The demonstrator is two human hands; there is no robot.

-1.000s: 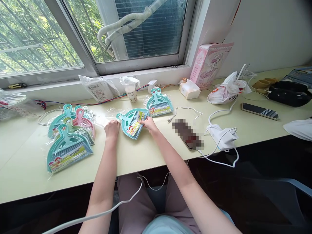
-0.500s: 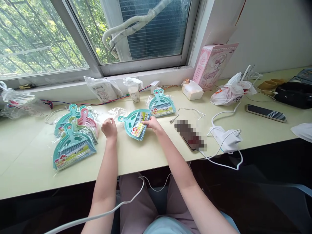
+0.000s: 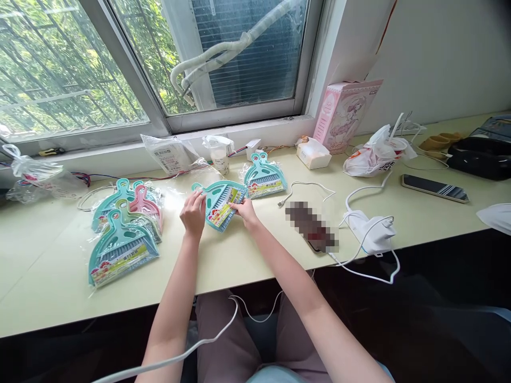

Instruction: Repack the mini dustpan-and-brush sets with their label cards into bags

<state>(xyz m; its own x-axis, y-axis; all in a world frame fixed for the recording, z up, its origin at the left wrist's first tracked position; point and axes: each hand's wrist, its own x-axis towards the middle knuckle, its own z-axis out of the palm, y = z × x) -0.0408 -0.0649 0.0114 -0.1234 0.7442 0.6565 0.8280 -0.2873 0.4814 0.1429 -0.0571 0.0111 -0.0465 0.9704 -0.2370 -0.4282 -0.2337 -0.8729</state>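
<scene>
My right hand (image 3: 245,211) is closed on the lower right edge of a mint-green dustpan and brush set (image 3: 223,205), thumb over its printed label. The set is tilted above the table, its blue bristles slanting. At its handle end, the fingers of my left hand (image 3: 194,214) are bent and pinched together; what lies between them is hidden. Behind the held set, another mint set (image 3: 264,178) in clear wrapping lies on the table. To the left is an overlapping pile of wrapped sets, with a mint one (image 3: 122,247) in front and a pink one (image 3: 147,205) behind.
A blurred-out phone (image 3: 311,226) and a white power strip (image 3: 369,231) with cables lie to the right. Along the window stand a lidded cup (image 3: 219,158), a tissue box (image 3: 313,154) and a pink box (image 3: 345,114). A white cable (image 3: 191,348) crosses over my lap.
My left hand has moved right and up, from beside the set to its handle, and its loose fist has become a pinch. My right hand keeps its hold. The view has tipped slightly.
</scene>
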